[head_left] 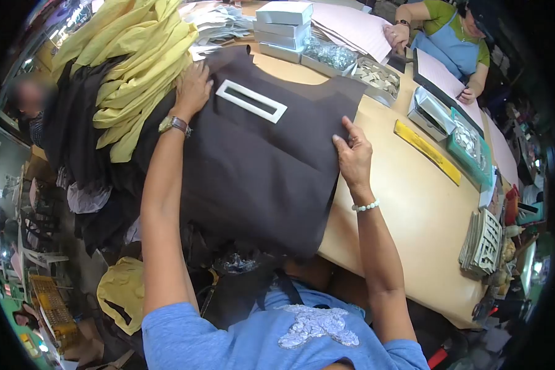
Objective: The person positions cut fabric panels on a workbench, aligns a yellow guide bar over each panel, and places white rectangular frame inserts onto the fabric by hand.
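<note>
A dark garment piece (265, 166) with a curved neckline is spread over the table's edge, its lower part hanging toward my body. On its upper part lies a white rectangular frame (251, 102) with a long slot, touched by neither hand. My left hand (194, 89) rests with fingers extended at the cloth's upper left, beside the yellow fabric pile (145, 74). Along the right edge of the dark piece is my right hand (354, 154), thumb and forefinger apart, fingertips at the cloth. Its other fingers are partly curled and seem to hold nothing.
White boxes (283, 23), a bag of small clear parts (330, 52) and a tray of small pieces (376, 77) stand at the back. A yellow ruler (427, 152) lies to the right, near a teal tray (472, 145). Another person (447, 49) works across the table.
</note>
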A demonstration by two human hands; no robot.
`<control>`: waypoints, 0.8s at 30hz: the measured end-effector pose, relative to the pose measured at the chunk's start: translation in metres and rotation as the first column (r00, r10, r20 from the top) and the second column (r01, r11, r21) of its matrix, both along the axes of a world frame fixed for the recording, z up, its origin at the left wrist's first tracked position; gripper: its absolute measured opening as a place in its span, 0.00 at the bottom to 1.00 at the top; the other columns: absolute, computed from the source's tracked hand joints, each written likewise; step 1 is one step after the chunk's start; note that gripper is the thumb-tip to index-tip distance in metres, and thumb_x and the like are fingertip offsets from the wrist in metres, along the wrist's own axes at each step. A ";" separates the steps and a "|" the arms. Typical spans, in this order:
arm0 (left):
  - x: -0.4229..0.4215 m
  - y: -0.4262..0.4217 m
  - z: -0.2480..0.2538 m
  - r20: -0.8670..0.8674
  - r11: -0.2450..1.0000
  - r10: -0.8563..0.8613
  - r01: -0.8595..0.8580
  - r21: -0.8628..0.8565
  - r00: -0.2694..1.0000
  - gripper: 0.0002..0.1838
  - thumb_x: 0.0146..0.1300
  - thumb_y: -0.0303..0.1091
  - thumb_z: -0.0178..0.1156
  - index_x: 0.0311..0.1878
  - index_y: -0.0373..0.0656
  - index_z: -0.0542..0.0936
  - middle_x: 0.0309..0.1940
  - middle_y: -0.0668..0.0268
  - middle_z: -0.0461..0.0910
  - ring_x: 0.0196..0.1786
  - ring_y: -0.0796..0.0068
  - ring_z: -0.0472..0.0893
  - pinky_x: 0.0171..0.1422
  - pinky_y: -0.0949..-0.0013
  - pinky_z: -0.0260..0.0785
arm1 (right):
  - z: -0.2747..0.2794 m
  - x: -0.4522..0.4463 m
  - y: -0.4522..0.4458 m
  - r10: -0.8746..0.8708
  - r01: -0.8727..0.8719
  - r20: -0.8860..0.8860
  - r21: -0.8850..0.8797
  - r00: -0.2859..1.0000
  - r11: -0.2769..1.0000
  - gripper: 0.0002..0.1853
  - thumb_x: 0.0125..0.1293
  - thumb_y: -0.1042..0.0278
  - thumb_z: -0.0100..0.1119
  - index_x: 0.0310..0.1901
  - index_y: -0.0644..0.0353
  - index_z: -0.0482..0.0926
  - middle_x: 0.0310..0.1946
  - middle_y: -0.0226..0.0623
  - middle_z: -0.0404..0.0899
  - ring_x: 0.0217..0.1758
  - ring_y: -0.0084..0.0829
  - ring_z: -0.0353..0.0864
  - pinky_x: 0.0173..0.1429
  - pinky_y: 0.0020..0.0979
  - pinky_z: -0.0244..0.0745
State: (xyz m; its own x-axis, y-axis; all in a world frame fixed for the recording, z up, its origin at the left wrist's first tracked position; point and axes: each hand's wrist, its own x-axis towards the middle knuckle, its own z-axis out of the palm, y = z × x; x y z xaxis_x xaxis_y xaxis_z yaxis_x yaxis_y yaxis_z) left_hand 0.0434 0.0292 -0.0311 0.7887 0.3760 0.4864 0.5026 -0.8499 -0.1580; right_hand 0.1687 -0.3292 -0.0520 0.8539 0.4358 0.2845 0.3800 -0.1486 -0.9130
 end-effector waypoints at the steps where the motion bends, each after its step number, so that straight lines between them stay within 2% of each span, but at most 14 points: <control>1: -0.001 0.000 -0.011 -0.040 0.999 0.034 -0.033 0.018 0.999 0.25 0.63 0.45 0.52 0.61 0.44 0.70 0.68 0.56 0.57 0.70 0.53 0.54 0.68 0.38 0.48 | -0.003 -0.001 0.000 -0.005 0.006 0.014 -0.031 1.000 1.000 0.23 0.55 0.76 0.59 0.55 0.67 0.74 0.41 0.39 0.78 0.34 0.25 0.71 0.43 0.24 0.69; 2: -0.001 -0.001 -0.025 -0.046 0.995 0.074 -0.076 -0.057 0.996 0.26 0.65 0.49 0.49 0.62 0.49 0.70 0.70 0.57 0.54 0.71 0.52 0.52 0.68 0.36 0.45 | -0.007 -0.003 -0.002 -0.011 0.013 0.028 -0.060 1.000 0.998 0.23 0.55 0.75 0.60 0.55 0.68 0.73 0.41 0.39 0.78 0.33 0.25 0.71 0.43 0.24 0.69; 4: -0.004 -0.004 -0.040 -0.116 0.970 0.142 -0.162 -0.181 0.983 0.25 0.67 0.50 0.46 0.64 0.52 0.68 0.71 0.60 0.52 0.72 0.50 0.51 0.68 0.36 0.46 | -0.010 -0.005 -0.001 -0.016 0.019 0.041 -0.075 0.999 0.997 0.24 0.55 0.74 0.60 0.55 0.70 0.73 0.41 0.40 0.78 0.33 0.25 0.70 0.43 0.24 0.69; 7: -0.003 0.000 -0.049 -0.049 0.960 0.151 -0.158 -0.231 0.987 0.26 0.67 0.52 0.44 0.65 0.51 0.67 0.70 0.58 0.55 0.72 0.51 0.52 0.69 0.36 0.43 | -0.011 -0.006 -0.002 -0.031 0.031 0.010 -0.040 0.999 0.999 0.24 0.55 0.73 0.60 0.55 0.71 0.73 0.42 0.40 0.78 0.32 0.23 0.70 0.42 0.24 0.69; 9: -0.003 0.000 -0.050 0.019 0.977 0.146 -0.141 -0.160 0.989 0.26 0.67 0.51 0.45 0.64 0.49 0.68 0.68 0.56 0.59 0.71 0.50 0.54 0.68 0.36 0.45 | -0.009 -0.009 -0.002 -0.053 0.052 -0.038 -0.021 0.998 0.998 0.24 0.56 0.73 0.60 0.55 0.71 0.73 0.42 0.39 0.78 0.33 0.23 0.70 0.42 0.24 0.69; 13: -0.006 -0.008 -0.036 0.122 0.990 0.127 -0.119 -0.073 0.984 0.26 0.67 0.50 0.46 0.63 0.45 0.69 0.66 0.55 0.62 0.69 0.50 0.56 0.68 0.36 0.46 | -0.026 0.004 -0.003 -0.025 0.052 -0.178 0.146 0.984 0.988 0.24 0.56 0.75 0.59 0.55 0.74 0.72 0.44 0.37 0.77 0.29 0.19 0.69 0.37 0.21 0.70; 17: -0.039 -0.039 -0.021 0.043 0.985 0.167 -0.169 0.046 0.985 0.26 0.67 0.49 0.47 0.62 0.43 0.69 0.65 0.54 0.63 0.69 0.49 0.57 0.68 0.36 0.45 | -0.019 0.005 -0.005 0.033 0.063 -0.341 0.265 0.939 0.962 0.26 0.57 0.78 0.57 0.58 0.76 0.67 0.45 0.42 0.77 0.30 0.18 0.73 0.35 0.19 0.71; 18: -0.053 -0.049 -0.019 0.015 0.978 0.207 -0.207 0.009 0.978 0.27 0.67 0.50 0.47 0.63 0.44 0.68 0.66 0.54 0.62 0.70 0.50 0.56 0.69 0.37 0.43 | -0.017 0.003 -0.003 0.060 0.062 -0.373 0.307 0.926 0.950 0.27 0.57 0.79 0.57 0.59 0.76 0.66 0.45 0.44 0.76 0.30 0.18 0.74 0.35 0.18 0.71; 20: -0.084 -0.068 -0.017 -0.044 0.952 0.299 -0.301 -0.057 0.953 0.28 0.67 0.50 0.47 0.65 0.45 0.67 0.68 0.55 0.60 0.71 0.51 0.54 0.71 0.39 0.40 | -0.021 0.007 -0.003 0.072 0.043 -0.356 0.305 0.932 0.951 0.27 0.57 0.80 0.56 0.60 0.77 0.64 0.49 0.51 0.75 0.42 0.26 0.79 0.44 0.21 0.75; 22: -0.115 -0.072 -0.031 0.003 0.899 0.352 -0.337 -0.279 0.936 0.29 0.66 0.52 0.47 0.65 0.45 0.67 0.68 0.56 0.59 0.72 0.53 0.53 0.71 0.40 0.40 | -0.019 0.006 -0.002 0.092 0.035 -0.366 0.325 0.926 0.945 0.27 0.58 0.80 0.57 0.60 0.77 0.64 0.53 0.54 0.73 0.48 0.30 0.78 0.49 0.23 0.75; 24: -0.135 -0.073 -0.042 0.023 0.813 0.374 -0.316 -0.489 0.927 0.29 0.66 0.52 0.48 0.65 0.45 0.66 0.69 0.56 0.58 0.72 0.53 0.52 0.71 0.41 0.41 | -0.028 0.010 -0.001 0.077 0.017 -0.339 0.267 0.938 0.963 0.28 0.57 0.78 0.58 0.60 0.76 0.65 0.56 0.53 0.71 0.53 0.32 0.76 0.54 0.25 0.72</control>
State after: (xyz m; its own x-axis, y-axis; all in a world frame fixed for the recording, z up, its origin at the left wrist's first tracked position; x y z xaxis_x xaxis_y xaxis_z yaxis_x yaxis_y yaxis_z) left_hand -0.0914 -0.0438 -0.0727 0.5145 0.8177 0.2583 0.7662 -0.5736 0.2897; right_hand 0.1788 -0.3299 -0.0805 0.9069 0.4130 0.0839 0.0371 0.1202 -0.9921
